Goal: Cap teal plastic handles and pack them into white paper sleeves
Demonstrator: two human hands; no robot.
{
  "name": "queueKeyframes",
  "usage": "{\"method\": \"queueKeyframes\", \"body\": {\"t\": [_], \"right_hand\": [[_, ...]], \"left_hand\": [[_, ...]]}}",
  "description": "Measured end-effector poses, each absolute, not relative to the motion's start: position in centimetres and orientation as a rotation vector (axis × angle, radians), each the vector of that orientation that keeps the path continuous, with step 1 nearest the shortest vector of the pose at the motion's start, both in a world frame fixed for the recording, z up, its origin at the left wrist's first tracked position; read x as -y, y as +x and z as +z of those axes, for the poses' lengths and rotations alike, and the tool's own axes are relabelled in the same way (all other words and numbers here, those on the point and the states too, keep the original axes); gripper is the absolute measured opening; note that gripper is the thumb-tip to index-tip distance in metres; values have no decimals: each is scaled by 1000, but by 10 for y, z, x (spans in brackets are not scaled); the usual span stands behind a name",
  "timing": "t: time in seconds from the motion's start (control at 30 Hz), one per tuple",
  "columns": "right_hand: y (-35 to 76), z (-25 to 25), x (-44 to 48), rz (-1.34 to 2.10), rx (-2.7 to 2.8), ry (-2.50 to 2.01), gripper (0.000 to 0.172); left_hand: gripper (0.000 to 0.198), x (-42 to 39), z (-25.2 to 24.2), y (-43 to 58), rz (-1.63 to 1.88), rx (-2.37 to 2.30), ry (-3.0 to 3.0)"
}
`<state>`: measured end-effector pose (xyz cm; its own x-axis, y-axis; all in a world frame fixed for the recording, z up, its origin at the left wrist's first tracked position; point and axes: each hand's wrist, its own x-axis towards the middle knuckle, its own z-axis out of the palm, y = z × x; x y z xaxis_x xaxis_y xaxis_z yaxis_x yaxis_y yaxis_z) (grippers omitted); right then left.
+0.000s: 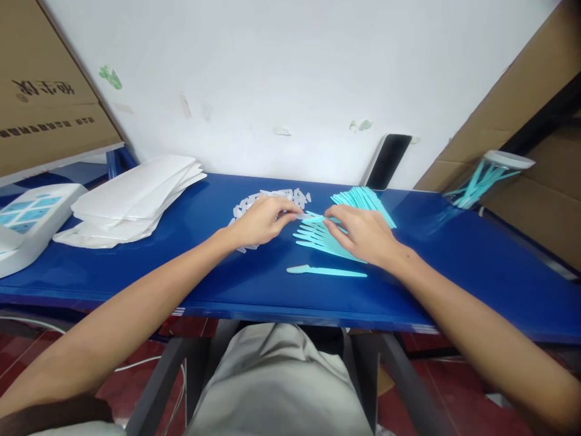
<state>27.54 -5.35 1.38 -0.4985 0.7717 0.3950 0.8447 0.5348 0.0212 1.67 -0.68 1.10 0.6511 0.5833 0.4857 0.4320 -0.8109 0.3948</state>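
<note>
My left hand (264,222) is closed in a pinch on a small translucent blade cap (300,216). Facing it, my right hand (367,232) pinches a turquoise eyebrow razor (318,219), its blade end meeting the cap; how far the cap covers the blade is too small to tell. Beneath my right hand lies a fan of turquoise razors (315,240), and behind it a stack of more razors (363,197). One single razor (327,271) lies nearer the table's front edge. Partly hidden by my left hand is a pile of translucent caps (247,204).
White paper bags (131,188) lie stacked at left, beside a white tray-like box with blue panels (34,212). A phone (388,162) leans on the wall. At right, a clear cup (481,178) holds more razors. Cardboard (54,91) flanks the blue table (181,272).
</note>
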Motion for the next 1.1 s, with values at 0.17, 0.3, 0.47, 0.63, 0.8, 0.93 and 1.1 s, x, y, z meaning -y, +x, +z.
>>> {"method": "queueKeyframes", "body": {"t": [0.17, 0.3, 0.47, 0.63, 0.8, 0.93, 1.1], "right_hand": [[278, 14, 51, -358, 2423, -1352, 35], [276, 11, 53, -333, 2419, -1315, 34], [267, 2, 56, -252, 2450, -1229, 31], [263, -1, 58, -66, 2463, -1049, 27], [255, 5, 68, 132, 2571, -865, 19], [255, 9, 72, 109, 2652, -911, 25], [263, 12, 65, -32, 2717, -1137, 27]], "left_hand": [[26, 6, 10, 17, 902, -848, 2592], [25, 8, 8, 20, 875, -789, 2516], [24, 15, 1, 27, 857, -743, 2521], [36, 14, 9, 21, 696, -626, 2791], [50, -1, 23, -2, 496, -934, 3086], [45, -13, 23, -21, 175, -1171, 3092], [40, -19, 19, -27, 136, -1148, 2994]]}}
